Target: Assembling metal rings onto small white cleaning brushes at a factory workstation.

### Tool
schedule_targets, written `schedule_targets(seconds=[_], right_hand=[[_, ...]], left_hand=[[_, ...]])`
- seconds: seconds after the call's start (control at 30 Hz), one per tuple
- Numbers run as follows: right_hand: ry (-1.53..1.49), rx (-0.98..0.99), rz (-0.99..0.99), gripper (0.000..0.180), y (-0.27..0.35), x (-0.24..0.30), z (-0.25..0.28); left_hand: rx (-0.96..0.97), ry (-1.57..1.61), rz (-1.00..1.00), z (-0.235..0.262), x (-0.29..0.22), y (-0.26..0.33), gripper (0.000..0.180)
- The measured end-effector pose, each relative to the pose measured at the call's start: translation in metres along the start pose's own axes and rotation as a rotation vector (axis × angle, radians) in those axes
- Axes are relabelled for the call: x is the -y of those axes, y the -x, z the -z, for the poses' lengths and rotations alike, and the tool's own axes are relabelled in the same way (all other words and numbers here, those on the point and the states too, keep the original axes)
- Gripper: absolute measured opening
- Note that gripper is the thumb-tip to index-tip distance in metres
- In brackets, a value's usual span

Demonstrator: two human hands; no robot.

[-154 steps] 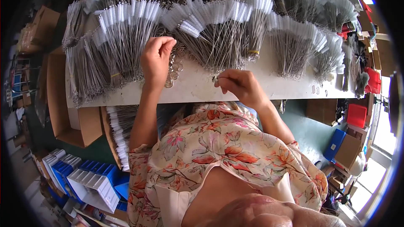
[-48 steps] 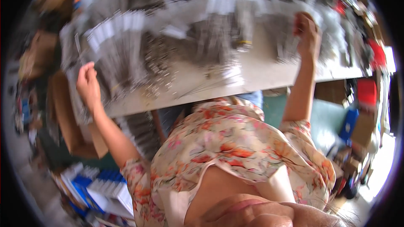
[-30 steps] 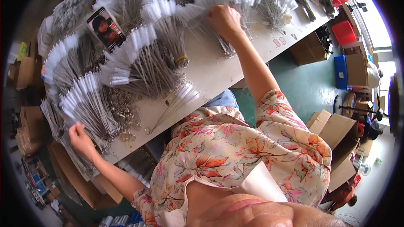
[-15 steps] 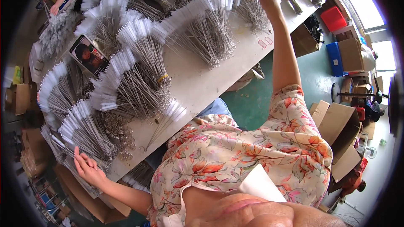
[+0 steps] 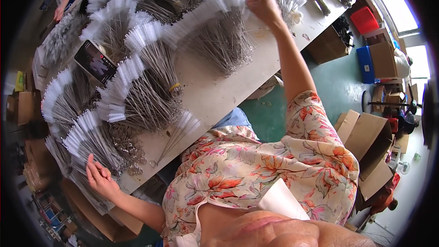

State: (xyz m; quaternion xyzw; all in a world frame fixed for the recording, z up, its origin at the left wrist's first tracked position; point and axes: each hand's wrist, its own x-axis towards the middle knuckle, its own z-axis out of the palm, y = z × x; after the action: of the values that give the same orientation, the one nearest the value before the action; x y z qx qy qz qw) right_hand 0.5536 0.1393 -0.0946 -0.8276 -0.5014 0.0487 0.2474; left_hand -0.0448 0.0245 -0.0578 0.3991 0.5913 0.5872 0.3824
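Fans of thin wire brushes with white bristle heads and looped wire ends cover the table. At the far right of the middle pile of brushes [image 5: 224, 32], my right hand [image 5: 265, 9] reaches over the white heads with its fingers curled in. What it grips, if anything, is hidden and slightly blurred. Beyond it lies another bundle of brushes [image 5: 286, 0]. My left hand [image 5: 101, 180] is raised palm up beside the near left bundle of brushes [image 5: 89, 139], its fingers partly stretched and nothing visible in them. A few loose brushes [image 5: 176, 137] lie at the table's near edge.
A phone [image 5: 96, 61] leans among the bundles on the table [image 5: 208, 91]. Metal rings [image 5: 130, 148] are heaped near the left bundle. Cardboard boxes [image 5: 366, 137] and a blue bin [image 5: 364, 64] stand on the floor at right. Another person's hand [image 5: 62, 7] shows at the far left.
My right hand has moved left and slightly nearer, and its fingers have curled in. My left hand has shifted slightly right. The phone's screen picture has changed.
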Motion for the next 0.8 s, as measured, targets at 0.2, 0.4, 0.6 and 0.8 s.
schedule_targets(seconds=[0.2, 0.4, 0.6, 0.8], right_hand=[[0.21, -0.043, 0.092, 0.025, -0.032, -0.012, 0.01], [0.276, 0.021, 0.136, 0.024, -0.054, -0.032, 0.018], [0.248, -0.506, 0.136, 0.026, -0.065, -0.004, 0.063], [0.455, 0.119, 0.215, 0.026, -0.09, -0.054, 0.033]], left_hand=[[0.006, 0.011, -0.014, 0.011, 0.001, 0.012, 0.03], [0.022, 0.057, 0.023, 0.011, 0.016, 0.012, 0.026], [0.124, 0.305, -0.028, -0.008, 0.021, 0.02, 0.025], [0.127, 0.327, -0.048, -0.014, 0.018, 0.028, 0.023]])
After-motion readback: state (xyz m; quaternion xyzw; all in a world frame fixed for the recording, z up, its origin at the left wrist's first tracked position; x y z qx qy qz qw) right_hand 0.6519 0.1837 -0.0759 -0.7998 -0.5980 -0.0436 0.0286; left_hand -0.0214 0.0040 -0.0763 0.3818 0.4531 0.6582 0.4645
